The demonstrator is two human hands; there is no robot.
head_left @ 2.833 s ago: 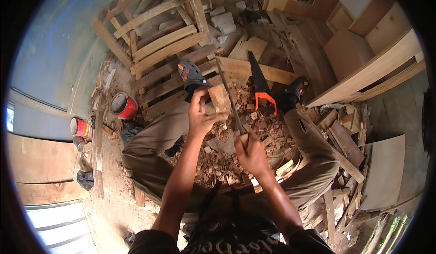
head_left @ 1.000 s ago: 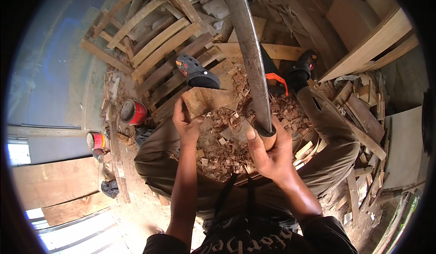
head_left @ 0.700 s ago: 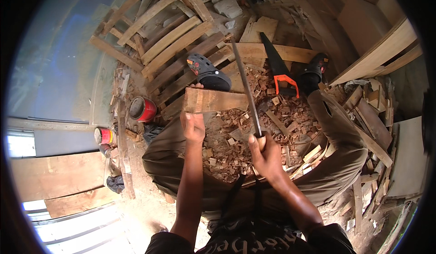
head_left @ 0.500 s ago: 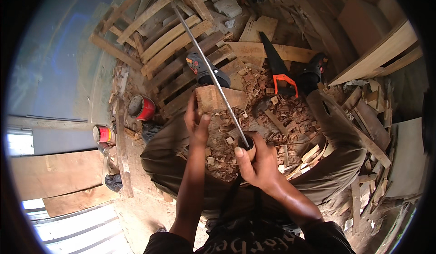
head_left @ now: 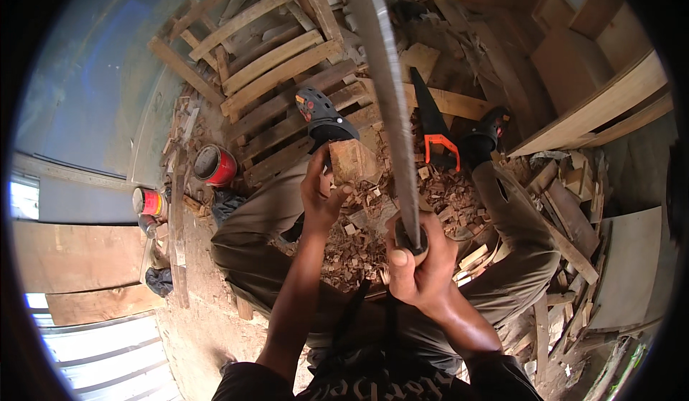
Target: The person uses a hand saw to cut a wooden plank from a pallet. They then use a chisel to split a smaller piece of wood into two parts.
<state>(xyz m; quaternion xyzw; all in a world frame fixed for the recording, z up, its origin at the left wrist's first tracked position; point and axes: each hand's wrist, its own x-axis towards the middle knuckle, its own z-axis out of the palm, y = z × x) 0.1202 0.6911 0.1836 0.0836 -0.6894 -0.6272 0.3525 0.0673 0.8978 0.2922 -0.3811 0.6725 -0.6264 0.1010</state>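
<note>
My left hand [head_left: 324, 196] grips a short block of wood [head_left: 357, 162] by its left side, above the chip-strewn ground between my legs. In my right hand [head_left: 425, 265], closed round the handle, is a machete [head_left: 397, 114]. Its long, worn metal blade points up and away past the right of the block, apart from it in the picture, and is slightly blurred. Beyond my hands a handsaw [head_left: 429, 110] with a dark blade and orange-edged handle stands near my right foot. Wood chips [head_left: 344, 254] cover the ground below.
A slatted wooden pallet [head_left: 276, 69] lies ahead on the left, by my left shoe [head_left: 319, 107]. At the left are a red can [head_left: 225, 168] and a smaller can [head_left: 148, 202]. Boards [head_left: 603, 100] and scrap wood [head_left: 567, 207] crowd the right side.
The machete has come up and swung right, off its line across the block, and more of its broad side shows. The block has turned in my left hand, so its end faces me more.
</note>
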